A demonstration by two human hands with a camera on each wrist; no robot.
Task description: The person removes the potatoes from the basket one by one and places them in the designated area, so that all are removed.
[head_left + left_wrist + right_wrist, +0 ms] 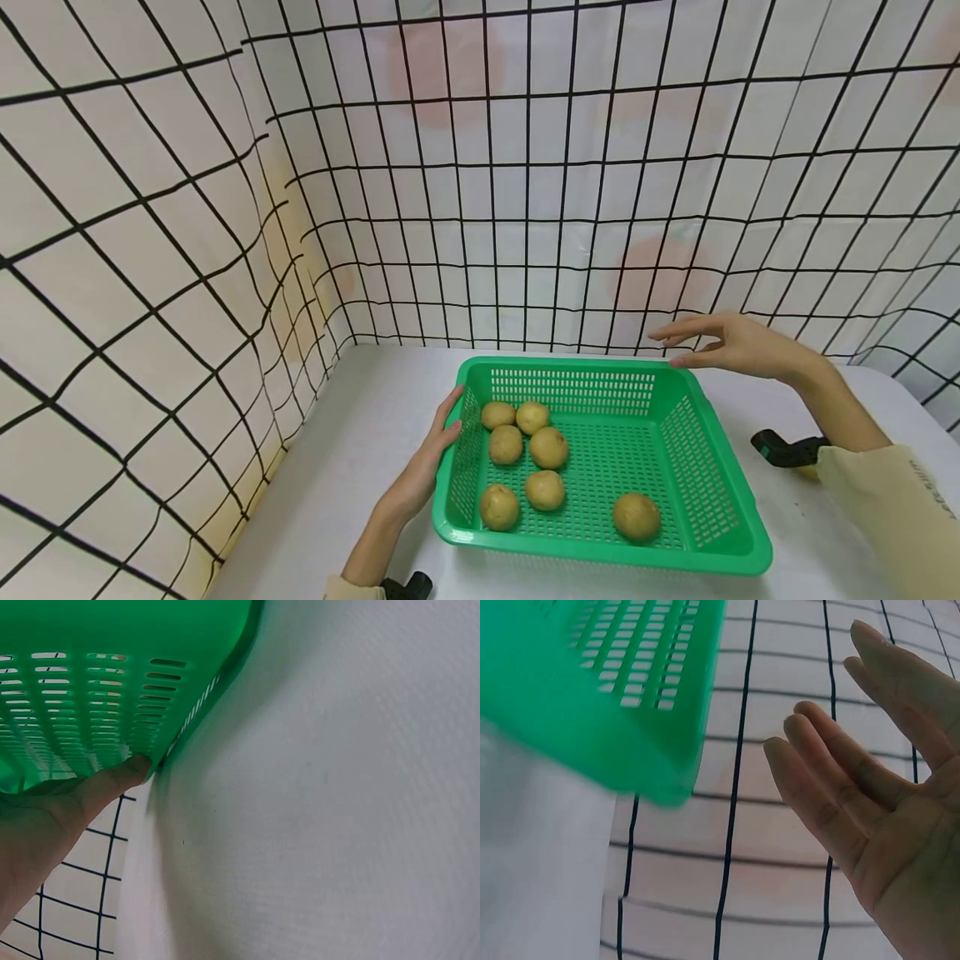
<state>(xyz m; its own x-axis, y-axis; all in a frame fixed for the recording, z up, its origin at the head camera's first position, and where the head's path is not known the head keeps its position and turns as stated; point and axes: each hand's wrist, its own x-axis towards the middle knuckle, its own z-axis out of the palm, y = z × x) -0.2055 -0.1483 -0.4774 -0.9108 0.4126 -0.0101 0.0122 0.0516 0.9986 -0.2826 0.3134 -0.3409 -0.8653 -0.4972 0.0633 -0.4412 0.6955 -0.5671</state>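
Several potatoes (pixel 548 448) lie in a green plastic basket (pixel 602 560) in the head view, mostly towards its left side. One potato (pixel 637 517) sits alone nearer the front right. My left hand (pixel 427 467) holds the basket's left side, thumb at the rim; in the left wrist view a finger (pixel 112 782) lies along the slotted outer wall, near its lower edge. Over the back right corner is my right hand (pixel 731 343), its fingers spread and nothing in them. The right wrist view shows its palm (pixel 922 847) turned towards the camera, apart from the basket.
The basket stands on a white table (pixel 330 467). Black wire mesh (pixel 528 192) rises behind the table and along its left side, with pale sheeting behind it. Black wrist devices (pixel 787 448) show near both sleeves.
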